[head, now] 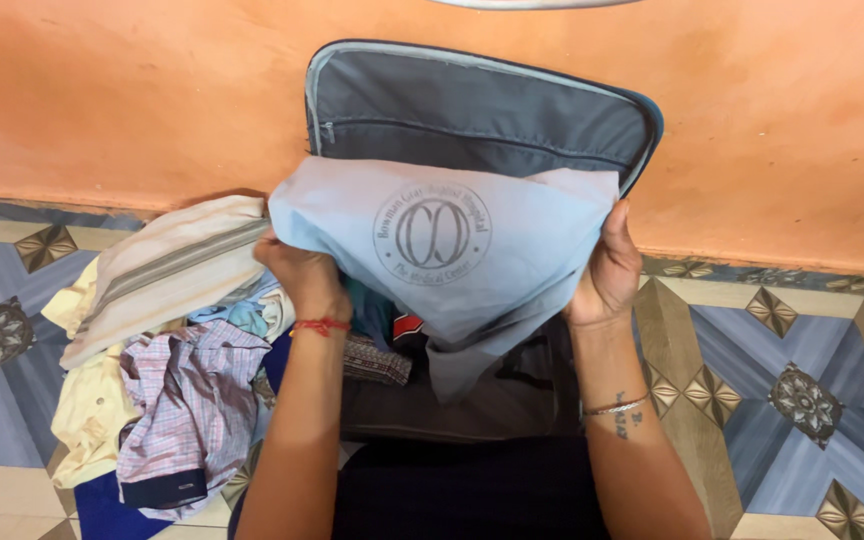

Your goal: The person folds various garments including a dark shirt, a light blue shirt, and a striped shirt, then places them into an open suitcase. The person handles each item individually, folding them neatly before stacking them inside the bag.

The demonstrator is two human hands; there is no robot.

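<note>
A: Right, two hands up, one cloth between them. The left hand [302, 275] grips the pale blue cloth [452, 250] at its left edge, fingers clenched into the fabric; the right hand [607, 270] pinches the right edge, fingers curled behind it.

B: And the cloth sits where?

A: Held spread in the air over one open suitcase [482, 105], whose grey lid leans on the orange wall [122, 90]. A round grey emblem shows on the cloth's middle.

B: What's blocking the view?

A: The cloth itself hides most of the suitcase's inside; only dark folded things [382, 345] peek out beneath it, too covered to count.

B: Anything alongside?

A: One heap of clothes [167, 370] on the patterned tile floor [802, 390], just left of the left arm: a striped cream piece on top, one checked shirt, a yellow one under it. One red thread on the left wrist, one thin bracelet on the right.
</note>
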